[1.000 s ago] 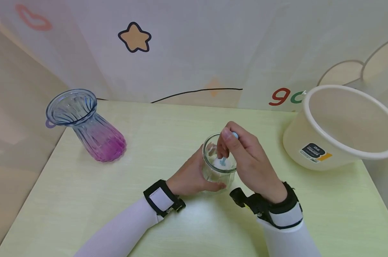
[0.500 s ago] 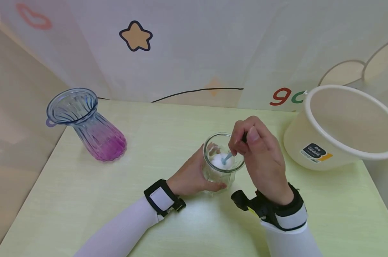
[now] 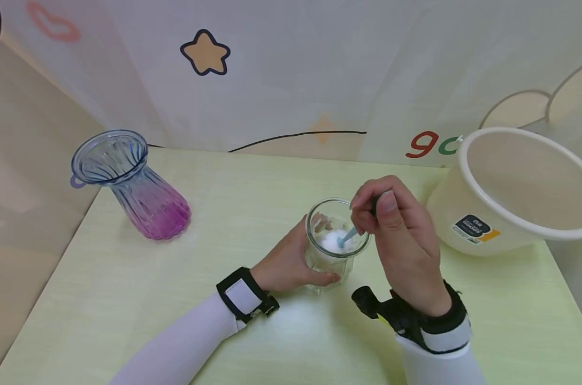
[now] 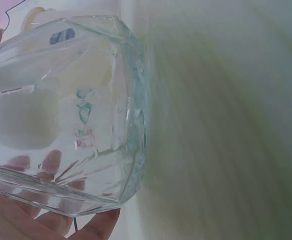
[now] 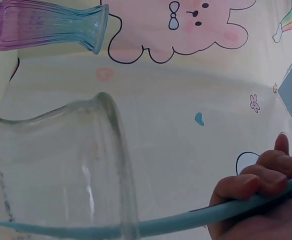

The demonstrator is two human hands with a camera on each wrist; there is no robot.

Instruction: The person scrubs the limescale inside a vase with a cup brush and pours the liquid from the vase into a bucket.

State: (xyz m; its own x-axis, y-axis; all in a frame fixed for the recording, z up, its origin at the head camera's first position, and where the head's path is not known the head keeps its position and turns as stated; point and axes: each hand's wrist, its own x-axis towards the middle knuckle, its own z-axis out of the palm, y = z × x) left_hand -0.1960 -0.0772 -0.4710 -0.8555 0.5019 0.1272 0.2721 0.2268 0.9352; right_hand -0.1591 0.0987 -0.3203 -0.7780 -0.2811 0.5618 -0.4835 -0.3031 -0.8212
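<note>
A clear glass jar (image 3: 326, 263) stands mid-table in the head view, its mouth facing up toward the camera. My left hand (image 3: 288, 263) wraps round its left side, thumb in front and fingers behind. My right hand (image 3: 403, 235) grips the blue handle (image 3: 350, 233) of a sponge bottle brush at the jar's right rim. Inside the jar lies the brush's white sponge head (image 3: 328, 241). Through the glass, the left wrist view shows this sponge (image 4: 26, 120) as a pale cylinder. Curled fingers (image 5: 245, 186) hold the slanting blue handle (image 5: 180, 220) in the right wrist view.
A ribbed glass vase (image 3: 158, 206), blue above and pink below, stands at the back left of the table (image 3: 233, 214). To the right is a large cream bucket (image 3: 440, 214) with a label. A printed curtain (image 3: 291, 75) hangs behind the table.
My right hand has moved right, away from the jar's mouth, and the brush handle now leans further right. The left hand keeps its hold on the jar in the same place.
</note>
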